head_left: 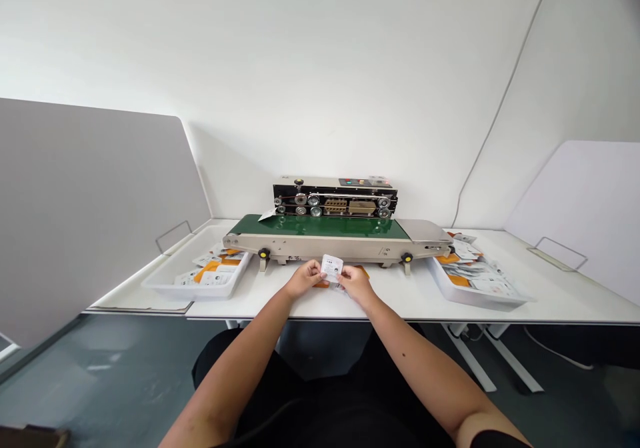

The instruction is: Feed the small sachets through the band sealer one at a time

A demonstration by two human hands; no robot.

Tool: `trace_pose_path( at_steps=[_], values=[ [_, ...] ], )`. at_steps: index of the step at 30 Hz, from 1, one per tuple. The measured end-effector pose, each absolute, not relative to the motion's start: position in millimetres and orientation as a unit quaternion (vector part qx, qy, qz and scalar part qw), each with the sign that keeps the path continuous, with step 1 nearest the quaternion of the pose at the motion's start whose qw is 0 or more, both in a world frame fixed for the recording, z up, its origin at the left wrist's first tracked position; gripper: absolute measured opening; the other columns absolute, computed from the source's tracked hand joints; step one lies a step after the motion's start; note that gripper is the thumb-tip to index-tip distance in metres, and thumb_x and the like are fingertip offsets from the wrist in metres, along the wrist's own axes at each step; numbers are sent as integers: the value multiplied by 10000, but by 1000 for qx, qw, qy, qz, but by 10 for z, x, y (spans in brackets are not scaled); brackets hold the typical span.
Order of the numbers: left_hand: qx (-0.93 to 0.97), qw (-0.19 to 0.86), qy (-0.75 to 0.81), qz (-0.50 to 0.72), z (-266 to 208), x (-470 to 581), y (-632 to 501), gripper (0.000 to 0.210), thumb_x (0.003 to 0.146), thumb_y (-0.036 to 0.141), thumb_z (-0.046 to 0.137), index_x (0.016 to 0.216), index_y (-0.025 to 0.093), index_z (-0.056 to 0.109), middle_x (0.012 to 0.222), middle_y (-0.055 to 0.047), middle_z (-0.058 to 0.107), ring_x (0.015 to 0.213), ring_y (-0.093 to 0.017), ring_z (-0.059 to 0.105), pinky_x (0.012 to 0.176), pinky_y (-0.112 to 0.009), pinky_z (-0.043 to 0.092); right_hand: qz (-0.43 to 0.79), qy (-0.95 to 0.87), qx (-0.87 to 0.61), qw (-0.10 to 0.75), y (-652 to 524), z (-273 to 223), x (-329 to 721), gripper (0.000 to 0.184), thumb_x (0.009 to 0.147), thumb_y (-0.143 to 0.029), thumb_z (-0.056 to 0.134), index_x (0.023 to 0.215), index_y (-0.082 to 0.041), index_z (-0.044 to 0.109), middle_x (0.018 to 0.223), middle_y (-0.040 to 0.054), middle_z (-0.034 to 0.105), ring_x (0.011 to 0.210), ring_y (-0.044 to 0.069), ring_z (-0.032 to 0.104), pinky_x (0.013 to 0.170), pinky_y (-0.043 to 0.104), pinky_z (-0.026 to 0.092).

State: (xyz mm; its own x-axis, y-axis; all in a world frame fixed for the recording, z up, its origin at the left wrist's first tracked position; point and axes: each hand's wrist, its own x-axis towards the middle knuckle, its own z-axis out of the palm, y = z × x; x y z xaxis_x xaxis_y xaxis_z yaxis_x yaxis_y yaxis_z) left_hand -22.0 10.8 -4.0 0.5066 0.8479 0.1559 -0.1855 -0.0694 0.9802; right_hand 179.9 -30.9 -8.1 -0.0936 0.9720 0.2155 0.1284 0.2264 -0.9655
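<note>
Between my two hands I hold up a small white printed packet [331, 268] above the table. The fingers of my left hand [304, 279] pinch its left edge. On its lower right edge, my right hand [357, 284] grips it the same way. Several white and orange packets [321, 285] lie on the table just below, partly hidden by my hands. Behind them stands a band sealer [336, 200] with a green conveyor belt [340, 227]. Another white packet [267, 215] rests at the left of the belt, against the sealer's rollers.
A white plastic bin [187, 292] with white and orange packets stands on the left. A second bin [475, 296] on the right is piled fuller. Grey partition panels [100, 208] flank the white table [400, 308]. A cable [505, 101] runs down the wall.
</note>
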Motion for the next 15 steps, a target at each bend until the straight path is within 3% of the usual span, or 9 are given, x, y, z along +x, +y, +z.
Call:
trace_pose_path(
  at_steps=[2,6,10,15],
  values=[
    [614,618,268,410,-53,-214,98,535,643,464,896,836,173,492,880,-54,735,830,-195,728,779,-333,568,413,-595,-455,518,-249,40,1833,373,784,-541,664,887,-183,646,836,56,714,664,189,671,530,262,501],
    [642,586,269,415,-39,-214,78,496,683,490,866,870,155,551,1000,-106,731,877,-182,699,805,-325,541,330,-544,-475,607,43,524,2303,391,841,-547,622,1013,-197,632,802,33,695,548,135,622,490,228,482],
    [660,562,283,410,-7,-222,63,479,711,519,834,887,151,583,1020,-105,719,867,-172,675,789,-307,518,181,-380,-541,729,462,1010,3062,272,905,-389,532,1033,-167,625,697,9,631,496,93,531,452,179,420],
    [684,521,301,412,7,-230,52,470,734,539,806,893,142,610,978,-91,705,804,-151,635,737,-278,489,202,-323,-588,714,810,1206,3526,100,799,-216,626,841,-126,614,531,-3,532,423,99,456,372,196,317]
  ],
)
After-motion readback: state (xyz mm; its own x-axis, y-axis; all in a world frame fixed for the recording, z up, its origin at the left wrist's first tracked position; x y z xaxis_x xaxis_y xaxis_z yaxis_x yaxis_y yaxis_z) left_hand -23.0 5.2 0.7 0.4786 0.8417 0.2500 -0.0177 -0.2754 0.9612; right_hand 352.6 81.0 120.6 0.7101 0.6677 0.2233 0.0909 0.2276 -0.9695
